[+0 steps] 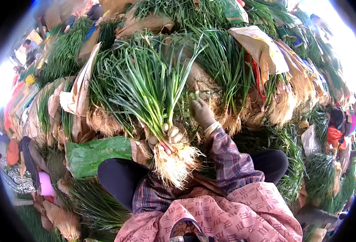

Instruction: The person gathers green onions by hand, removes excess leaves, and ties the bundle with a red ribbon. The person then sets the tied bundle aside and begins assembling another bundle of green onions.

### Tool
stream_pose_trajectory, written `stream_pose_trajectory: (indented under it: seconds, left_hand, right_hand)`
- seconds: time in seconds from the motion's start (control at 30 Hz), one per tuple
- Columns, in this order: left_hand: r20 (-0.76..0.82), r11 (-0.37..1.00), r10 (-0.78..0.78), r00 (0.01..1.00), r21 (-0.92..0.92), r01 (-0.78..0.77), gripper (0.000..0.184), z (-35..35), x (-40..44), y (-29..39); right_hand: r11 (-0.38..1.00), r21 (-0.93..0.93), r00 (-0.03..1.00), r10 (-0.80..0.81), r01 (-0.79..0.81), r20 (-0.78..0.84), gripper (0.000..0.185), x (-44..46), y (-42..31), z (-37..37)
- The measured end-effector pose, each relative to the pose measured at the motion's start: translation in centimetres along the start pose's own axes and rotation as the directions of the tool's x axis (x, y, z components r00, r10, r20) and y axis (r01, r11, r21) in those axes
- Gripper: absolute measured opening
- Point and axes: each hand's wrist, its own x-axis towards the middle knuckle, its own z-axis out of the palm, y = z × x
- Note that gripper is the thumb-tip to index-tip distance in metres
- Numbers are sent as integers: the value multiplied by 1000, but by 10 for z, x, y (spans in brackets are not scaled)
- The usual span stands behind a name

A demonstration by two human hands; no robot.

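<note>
My left hand (174, 134) is wrapped round a bunch of scallions (149, 94) just above the roots; pale fingertips show in front of the stems. The bunch stands upright over my lap, long green leaves fanning away from me and a thick tuft of straw-coloured roots (174, 164) hanging below. To the right of it, my right hand (202, 112), in a dark glove with bare fingertips, is raised with its fingers curled together. Some green leaf shows at those fingertips, but I cannot make out what they hold. The right hand is apart from the bunch.
Bundled scallions (226, 72) lie in rows ahead, roots towards me, with brown paper sheets (262, 42) among them. A green sack (101, 155) lies left of my knee. More greens (99, 201) are beside my legs. Other people (30, 46) are at the far left.
</note>
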Motion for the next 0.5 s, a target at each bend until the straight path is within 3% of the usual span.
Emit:
stream_pose_trajectory:
  seconds: [0.03,0.07,0.1,0.13,0.17,0.2,0.23,0.27,0.3,0.33,0.37,0.4,0.43,0.47,0.5]
  left_hand:
    - [-12,1000,-13,1000,16,14,63,3,-2,3]
    - [-19,999,-27,999,31,27,64,4,-2,6]
    - [-40,998,-41,998,44,42,65,5,-4,6]
    - [-58,996,-63,996,53,67,66,3,-3,7]
    - [-12,993,-46,999,111,47,75,-6,1,6]
    - [-195,986,117,974,138,-91,74,13,-1,-17]
    - [-214,989,72,974,141,-42,74,1,-3,-17]
    - [-234,989,23,972,147,12,74,-17,-5,-14]
    - [-282,970,-4,959,232,73,71,-18,-2,-12]
    - [-292,951,50,955,305,43,68,-17,-3,-18]
    - [-274,958,30,961,284,51,67,-15,-1,-19]
    - [-253,963,13,967,263,56,67,-12,2,-18]
    - [-206,963,-34,978,255,87,67,-9,5,-15]
    - [-302,966,17,953,249,62,62,4,7,-20]
    - [-261,966,7,965,250,61,62,-2,11,-19]
  right_hand:
    - [1000,18,997,-7,9,-76,35,8,19,-15]
    - [987,-155,995,-47,34,-84,29,2,17,-31]
    - [778,-556,929,-369,292,-28,27,-8,19,-41]
    - [598,-698,808,-587,394,-46,24,-18,20,-52]
    - [856,-425,887,-410,294,-212,24,-28,7,-63]
    - [982,-84,936,-185,167,-299,24,-34,-9,-77]
    - [961,276,953,61,25,-298,24,-35,-17,-91]
    - [995,66,889,94,-72,-448,35,-20,-2,-107]
    - [946,-214,817,82,-244,-570,41,-12,-4,-112]
    - [789,-440,738,24,-428,-674,48,-5,-5,-116]
    - [787,-330,744,229,-521,-628,63,-6,-19,-117]
    - [756,-371,766,257,-539,-589,52,4,-6,-120]
    - [744,-475,816,160,-469,-555,46,5,-4,-120]
    - [716,-577,859,64,-394,-508,41,2,-7,-118]
    - [794,-514,860,24,-326,-509,35,-5,-17,-112]
